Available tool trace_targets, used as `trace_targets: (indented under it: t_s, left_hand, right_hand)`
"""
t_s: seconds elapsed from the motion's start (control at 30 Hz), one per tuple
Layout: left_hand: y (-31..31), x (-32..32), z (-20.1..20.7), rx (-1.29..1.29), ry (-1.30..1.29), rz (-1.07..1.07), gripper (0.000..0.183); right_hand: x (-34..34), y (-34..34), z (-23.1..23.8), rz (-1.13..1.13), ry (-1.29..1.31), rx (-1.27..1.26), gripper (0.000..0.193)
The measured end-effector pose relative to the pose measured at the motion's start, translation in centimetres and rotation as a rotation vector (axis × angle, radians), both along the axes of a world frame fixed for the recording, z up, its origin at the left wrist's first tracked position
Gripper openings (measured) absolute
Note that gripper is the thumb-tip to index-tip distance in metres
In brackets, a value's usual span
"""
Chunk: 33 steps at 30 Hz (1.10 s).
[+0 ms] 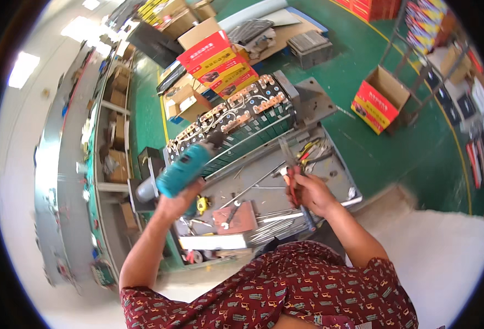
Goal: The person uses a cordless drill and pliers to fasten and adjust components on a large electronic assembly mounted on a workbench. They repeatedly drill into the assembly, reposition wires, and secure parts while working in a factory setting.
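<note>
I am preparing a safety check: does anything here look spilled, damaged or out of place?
No spill or damage stands out. Only the metal tray beside the battery pack looks untidy: thin metal rods lie loose at differing angles, and a wrench lies across a reddish-brown plate.

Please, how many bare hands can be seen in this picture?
2: the left hand grips a teal power tool; further right, the right hand holds a red-handled tool. I see no others.

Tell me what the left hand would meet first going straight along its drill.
Probably the copper bars atop the battery pack; the left hand points the teal drill that way, though depth is unclear.
</note>
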<state>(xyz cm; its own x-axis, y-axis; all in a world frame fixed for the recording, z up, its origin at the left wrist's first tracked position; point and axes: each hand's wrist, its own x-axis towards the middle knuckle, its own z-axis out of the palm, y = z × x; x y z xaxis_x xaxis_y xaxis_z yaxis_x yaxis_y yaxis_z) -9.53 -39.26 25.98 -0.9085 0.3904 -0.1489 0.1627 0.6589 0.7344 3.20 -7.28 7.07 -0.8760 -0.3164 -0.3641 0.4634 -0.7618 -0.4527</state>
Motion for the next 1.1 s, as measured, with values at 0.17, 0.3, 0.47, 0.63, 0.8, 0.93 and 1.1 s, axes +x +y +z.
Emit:
trace_targets:
  t_s: [0.17, 0.3, 0.47, 0.63, 0.8, 0.93, 1.1]
  left_hand:
    - [-2.0, -6.9, 4.0, 0.008, -0.174, 0.140, 0.027]
    - [0.5, -9.5, 5.1, -0.072, -0.258, 0.161, 0.030]
    - [2.4, -11.4, 5.5, -0.172, -0.322, 0.142, 0.041]
    - [2.7, -12.0, 6.1, -0.247, -0.337, 0.148, 0.044]
    - [5.1, -13.5, 6.1, -0.310, -0.351, 0.129, 0.041]
    - [5.9, -14.7, 7.4, -0.357, -0.366, 0.109, 0.042]
    - [7.5, -15.6, 8.0, -0.407, -0.376, 0.054, 0.042]
  right_hand:
    - [-6.0, -8.2, 0.1, -0.044, -0.033, -0.118, 0.025]
    - [-8.5, -11.6, -1.1, -0.083, -0.032, -0.140, 0.027]
    - [-9.5, -13.2, -2.0, -0.078, -0.032, -0.174, 0.028]
    - [-9.9, -15.0, -1.4, -0.075, -0.036, -0.199, 0.025]
    - [-10.8, -15.7, -1.6, -0.140, -0.054, -0.298, 0.030]
    - [-11.5, -16.5, -0.6, -0.160, -0.078, -0.282, 0.031]
    - [-11.2, -16.7, 0.4, -0.186, -0.117, -0.288, 0.030]
